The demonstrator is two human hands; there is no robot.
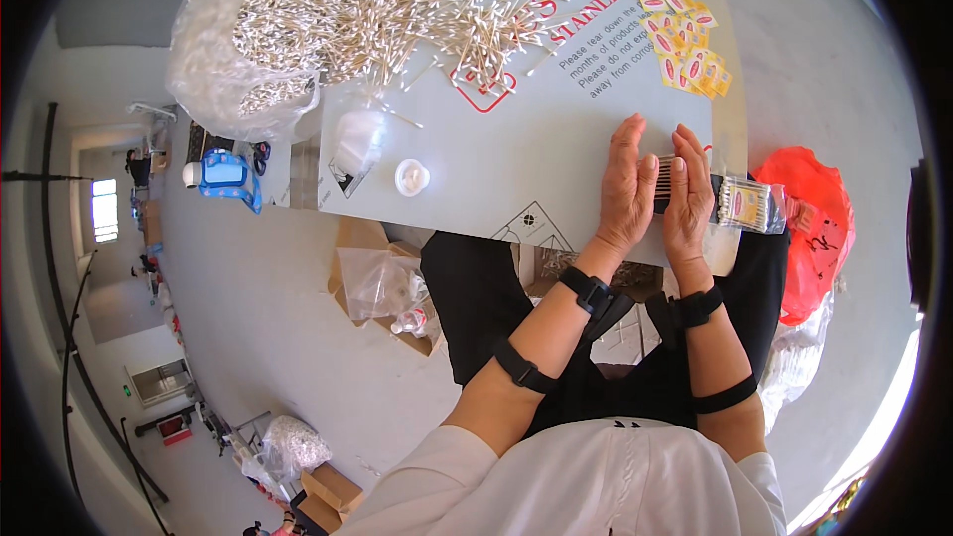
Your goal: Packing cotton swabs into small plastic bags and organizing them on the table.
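Observation:
My left hand (627,189) and my right hand (687,197) face each other near the table's front right edge, fingers stretched forward. A small row of cotton swabs (664,177) is held between them, pressed from both sides; a dark surface shows under it. Just right of my right hand lies a clear packet of cotton swabs (749,204) with a yellow label card inside. Several yellow-and-white label cards (685,30) are spread at the far right of the table. A big heap of loose cotton swabs (338,10) spills from a clear plastic bag (204,79) at the far left.
On the grey table (486,164) stand a small round white container (412,177) and a translucent one (359,142). A blue packet (224,177) hangs by the left edge. Below sits an open carton (342,288) with plastic inside. A red plastic bag (809,228) is at right.

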